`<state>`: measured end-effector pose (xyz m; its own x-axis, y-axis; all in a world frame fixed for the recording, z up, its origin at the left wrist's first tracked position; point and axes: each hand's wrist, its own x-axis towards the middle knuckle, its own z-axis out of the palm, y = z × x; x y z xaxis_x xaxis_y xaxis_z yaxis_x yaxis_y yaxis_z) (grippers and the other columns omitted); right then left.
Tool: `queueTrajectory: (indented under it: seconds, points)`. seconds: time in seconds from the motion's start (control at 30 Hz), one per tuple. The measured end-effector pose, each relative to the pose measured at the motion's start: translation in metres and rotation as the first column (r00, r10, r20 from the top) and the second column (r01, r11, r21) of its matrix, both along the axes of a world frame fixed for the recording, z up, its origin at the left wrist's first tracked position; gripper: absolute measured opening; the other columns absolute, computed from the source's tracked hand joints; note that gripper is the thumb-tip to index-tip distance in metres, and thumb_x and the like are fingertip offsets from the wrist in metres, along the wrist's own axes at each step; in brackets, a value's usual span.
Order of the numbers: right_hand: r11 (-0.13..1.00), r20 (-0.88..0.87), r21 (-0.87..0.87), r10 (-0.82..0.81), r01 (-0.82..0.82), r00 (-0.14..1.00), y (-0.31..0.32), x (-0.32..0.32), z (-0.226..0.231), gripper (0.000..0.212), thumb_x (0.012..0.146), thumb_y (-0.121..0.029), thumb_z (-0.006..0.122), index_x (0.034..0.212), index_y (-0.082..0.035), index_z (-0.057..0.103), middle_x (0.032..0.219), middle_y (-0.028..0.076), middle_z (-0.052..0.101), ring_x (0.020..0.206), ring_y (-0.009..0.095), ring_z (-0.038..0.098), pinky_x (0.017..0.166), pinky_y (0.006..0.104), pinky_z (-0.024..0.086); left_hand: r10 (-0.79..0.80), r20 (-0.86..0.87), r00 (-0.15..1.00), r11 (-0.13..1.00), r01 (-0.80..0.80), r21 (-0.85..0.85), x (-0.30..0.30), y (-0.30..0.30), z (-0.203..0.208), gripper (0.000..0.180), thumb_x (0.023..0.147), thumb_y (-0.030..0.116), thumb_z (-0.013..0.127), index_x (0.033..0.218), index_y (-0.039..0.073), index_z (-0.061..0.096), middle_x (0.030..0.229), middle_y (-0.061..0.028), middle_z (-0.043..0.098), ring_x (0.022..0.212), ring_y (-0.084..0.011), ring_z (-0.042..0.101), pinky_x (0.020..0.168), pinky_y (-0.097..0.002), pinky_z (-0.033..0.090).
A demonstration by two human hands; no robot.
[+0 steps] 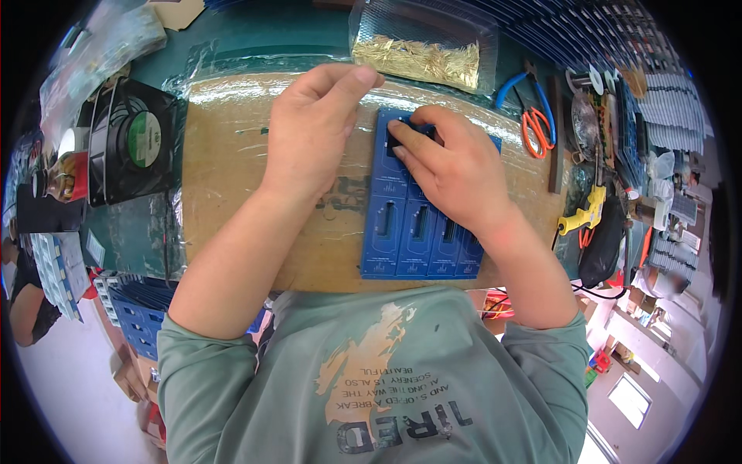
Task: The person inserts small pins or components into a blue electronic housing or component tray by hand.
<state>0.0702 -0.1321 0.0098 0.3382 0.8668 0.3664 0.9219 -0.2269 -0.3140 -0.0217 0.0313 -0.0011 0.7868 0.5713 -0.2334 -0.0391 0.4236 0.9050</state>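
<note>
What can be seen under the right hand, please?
Under the right hand is a blue board. Its left edge and lower left part, with dark slots, show clearly. The stretch beneath the hand is covered, so I cannot tell what lies there.

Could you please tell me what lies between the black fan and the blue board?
The head view shows the left hand and forearm between the black fan and blue board, above the brown work surface.

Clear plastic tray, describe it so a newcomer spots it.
Find the brown sheet on the green table. At its far edge, beyond the left hand, sits the clear tray. Unlike the blue-handled tool to its right, it holds thin gold pieces.
</note>
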Motion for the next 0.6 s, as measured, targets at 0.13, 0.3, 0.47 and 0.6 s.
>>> queueTrajectory:
  seconds: [0.13,0.3,0.47,0.6]
  points:
    - [0.998,0.047,0.029,0.045,-0.047,0.998,-0.001,0.002,0.001,0.028,0.078,-0.016,0.075,0.105,-0.011,0.069,0.097,0.007,0.062,0.081,0.027,0.064,0.067,0.0381,0.052,-0.049,-0.035,0.998,0.998,0.05,0.028,0.0,0.0,-0.002,0.02,0.095,0.019,0.067,0.099,0.0,0.069,0.087,-0.0025,0.069,0.057,-0.0038,0.039,0.053,-0.0204,0.032]
    - [0.986,-0.293,0.105,-0.095,0.131,0.951,0.005,-0.003,0.011,0.025,0.083,-0.015,0.073,0.107,-0.009,0.069,0.098,0.008,0.064,0.078,0.025,0.063,0.067,0.0346,0.052,-0.158,0.013,0.987,0.987,0.159,-0.015,-0.002,-0.002,0.0,0.023,0.093,0.025,0.07,0.094,0.002,0.072,0.064,0.0057,0.051,0.058,-0.0025,0.039,0.051,-0.021,0.029]
    - [0.957,-0.588,0.119,-0.148,0.266,0.795,0.014,0.0,0.023,0.022,0.087,-0.017,0.072,0.107,-0.008,0.07,0.095,0.008,0.065,0.074,0.02,0.062,0.068,0.0309,0.05,-0.284,0.004,0.959,0.954,0.283,-0.096,-0.005,0.001,-0.003,0.022,0.094,0.026,0.07,0.091,0.004,0.071,0.064,0.0056,0.051,0.058,-0.0027,0.04,0.05,-0.0207,0.029]
    - [0.961,-0.659,0.161,-0.064,0.223,0.75,0.013,0.006,0.017,0.02,0.087,-0.016,0.073,0.104,-0.006,0.07,0.092,0.007,0.065,0.073,0.016,0.061,0.068,0.0289,0.049,-0.276,-0.025,0.961,0.961,0.275,-0.038,-0.005,-0.001,0.003,0.024,0.095,0.028,0.068,0.09,0.005,0.07,0.063,0.0058,0.049,0.057,-0.0027,0.039,0.05,-0.0202,0.029]
